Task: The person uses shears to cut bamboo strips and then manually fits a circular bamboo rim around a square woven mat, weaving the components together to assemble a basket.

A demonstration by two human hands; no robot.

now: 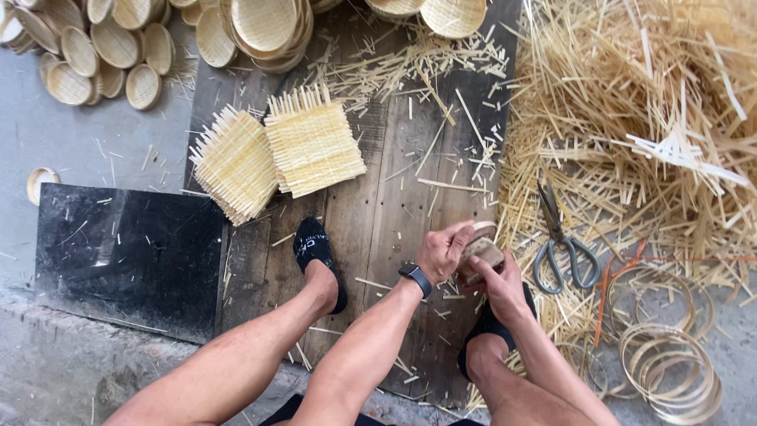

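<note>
Both my hands meet over a small round wooden mould [481, 251] with a bamboo rim, held low above the wooden board [378, 213]. My left hand [443, 251], a dark watch on its wrist, presses on the mould's top and left side. My right hand [501, 282] grips it from below and the right. What lies inside the mould is hidden by my fingers. My two feet in black socks rest on the board on either side of my arms.
Two stacks of square woven bamboo mats [276, 154] lie ahead on the board. Several small round woven baskets [110, 47] are piled at the top left. Scissors [561, 244] lie by a heap of bamboo strips [631, 118]. Bamboo hoops [670, 363] sit at right. A black slab [126, 252] lies left.
</note>
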